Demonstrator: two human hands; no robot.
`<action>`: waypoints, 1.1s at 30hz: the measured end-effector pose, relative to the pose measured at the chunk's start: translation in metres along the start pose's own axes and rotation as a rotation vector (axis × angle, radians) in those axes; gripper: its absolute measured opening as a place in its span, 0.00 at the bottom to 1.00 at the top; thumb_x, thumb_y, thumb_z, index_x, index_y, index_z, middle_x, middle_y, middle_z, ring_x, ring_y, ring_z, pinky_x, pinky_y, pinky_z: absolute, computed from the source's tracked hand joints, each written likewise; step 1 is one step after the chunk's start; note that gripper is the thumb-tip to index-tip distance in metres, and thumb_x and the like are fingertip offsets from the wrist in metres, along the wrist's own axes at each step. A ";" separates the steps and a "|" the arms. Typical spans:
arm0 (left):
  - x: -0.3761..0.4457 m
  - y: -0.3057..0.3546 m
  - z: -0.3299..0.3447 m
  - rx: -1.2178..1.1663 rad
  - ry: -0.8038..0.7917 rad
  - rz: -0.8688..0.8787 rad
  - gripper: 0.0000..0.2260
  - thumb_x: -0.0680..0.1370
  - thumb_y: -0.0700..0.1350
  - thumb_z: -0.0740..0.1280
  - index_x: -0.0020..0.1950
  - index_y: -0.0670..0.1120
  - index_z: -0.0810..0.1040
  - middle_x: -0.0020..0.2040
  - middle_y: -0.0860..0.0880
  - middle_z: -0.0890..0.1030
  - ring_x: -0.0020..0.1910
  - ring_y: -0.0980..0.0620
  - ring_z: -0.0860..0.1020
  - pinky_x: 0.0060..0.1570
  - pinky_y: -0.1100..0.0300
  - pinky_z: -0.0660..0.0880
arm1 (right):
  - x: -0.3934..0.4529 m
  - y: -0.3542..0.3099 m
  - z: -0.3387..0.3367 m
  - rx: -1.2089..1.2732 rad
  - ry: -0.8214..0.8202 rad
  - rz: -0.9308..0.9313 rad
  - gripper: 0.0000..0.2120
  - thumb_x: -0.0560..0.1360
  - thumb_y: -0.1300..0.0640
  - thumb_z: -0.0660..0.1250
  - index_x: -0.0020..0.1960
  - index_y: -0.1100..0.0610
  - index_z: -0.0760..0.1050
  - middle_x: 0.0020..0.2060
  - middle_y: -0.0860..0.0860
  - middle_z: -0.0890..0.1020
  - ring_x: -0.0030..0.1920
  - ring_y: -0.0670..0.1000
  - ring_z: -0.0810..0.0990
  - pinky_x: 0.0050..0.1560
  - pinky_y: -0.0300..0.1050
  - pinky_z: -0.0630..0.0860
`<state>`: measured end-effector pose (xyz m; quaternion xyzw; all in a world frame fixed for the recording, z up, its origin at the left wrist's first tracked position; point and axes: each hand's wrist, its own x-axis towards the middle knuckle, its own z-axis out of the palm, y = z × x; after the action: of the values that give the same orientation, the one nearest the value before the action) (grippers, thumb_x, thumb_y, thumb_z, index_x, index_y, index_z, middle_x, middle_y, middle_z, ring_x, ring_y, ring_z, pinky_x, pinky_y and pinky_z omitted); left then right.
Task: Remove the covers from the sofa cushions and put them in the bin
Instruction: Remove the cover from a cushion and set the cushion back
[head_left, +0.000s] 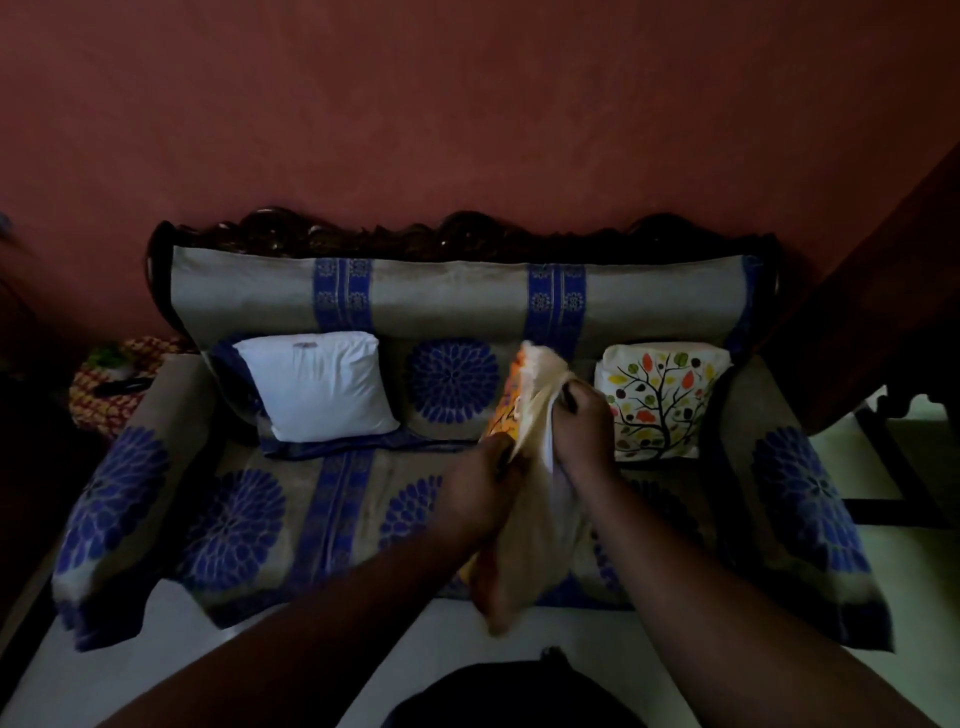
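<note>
Item: cream cloth cushion cover w/ orange print (524, 415), held above sofa seat (332, 499), left hand (483, 483) & right hand (587, 421) grip pinching its cloth; advise pulling evenly off white inner, w/o tearing.

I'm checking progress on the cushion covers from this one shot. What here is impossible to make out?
- The bin: nowhere in the head view.
- The held cushion cover: motion blur and dim light hide its opening; the left hand and right hand grip it.
- Dark shape at the bottom edge: cut off, unidentifiable.
- Items left of the sofa: too dark.
</note>
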<state>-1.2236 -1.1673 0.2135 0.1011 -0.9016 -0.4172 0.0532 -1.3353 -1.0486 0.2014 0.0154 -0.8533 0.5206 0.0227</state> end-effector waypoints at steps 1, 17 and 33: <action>0.001 0.002 -0.001 0.035 -0.055 0.084 0.15 0.81 0.59 0.61 0.40 0.50 0.70 0.33 0.52 0.73 0.35 0.50 0.77 0.34 0.52 0.72 | 0.006 -0.004 -0.004 0.011 -0.151 -0.015 0.07 0.78 0.63 0.66 0.52 0.59 0.82 0.47 0.51 0.83 0.48 0.51 0.80 0.50 0.46 0.77; 0.058 -0.054 -0.074 0.001 0.074 -0.073 0.14 0.78 0.60 0.68 0.48 0.49 0.80 0.38 0.52 0.81 0.37 0.57 0.78 0.35 0.65 0.73 | -0.008 -0.021 -0.026 0.067 -0.573 0.091 0.16 0.83 0.49 0.62 0.68 0.53 0.76 0.57 0.46 0.79 0.57 0.47 0.78 0.48 0.34 0.74; 0.049 -0.106 -0.110 0.015 -0.272 -0.191 0.38 0.64 0.82 0.58 0.39 0.45 0.77 0.33 0.53 0.78 0.33 0.59 0.76 0.39 0.60 0.72 | 0.014 0.022 -0.028 -0.062 -0.557 -0.164 0.21 0.83 0.51 0.64 0.39 0.65 0.67 0.32 0.54 0.65 0.33 0.47 0.68 0.35 0.46 0.63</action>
<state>-1.2374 -1.3265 0.2043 0.1292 -0.8899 -0.4233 -0.1103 -1.3494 -1.0132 0.1952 0.2261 -0.8380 0.4666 -0.1699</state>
